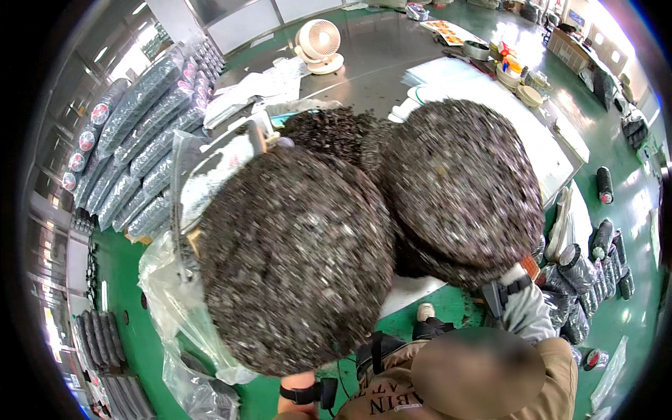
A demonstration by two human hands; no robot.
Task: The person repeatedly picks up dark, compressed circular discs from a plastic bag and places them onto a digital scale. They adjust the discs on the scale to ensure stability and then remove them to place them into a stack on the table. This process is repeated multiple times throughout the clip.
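Two large, round, dark cakes that look like dried seaweed fill the middle, their flaky faces smeared by motion. The nearer left cake (297, 259) stands tilted over my left hand (299, 381), which supports its lower edge; my fingers are hidden behind it. To the right, another round cake (462, 185) lies over at least one more. My right hand (516, 273) is at its lower right edge, mostly covered, with a grey sleeve and black wrist strap below. Loose dark flakes (329, 129) are heaped behind the cakes.
A white fan (320, 45) stands on the metal table (371, 87). Stacked bags of dark cakes (150, 133) rise at left, beside a clear plastic bag (178, 315). White sheets (448, 73) and bowls (509, 75) are at the back right. More bagged rolls (577, 269) lie on the green floor.
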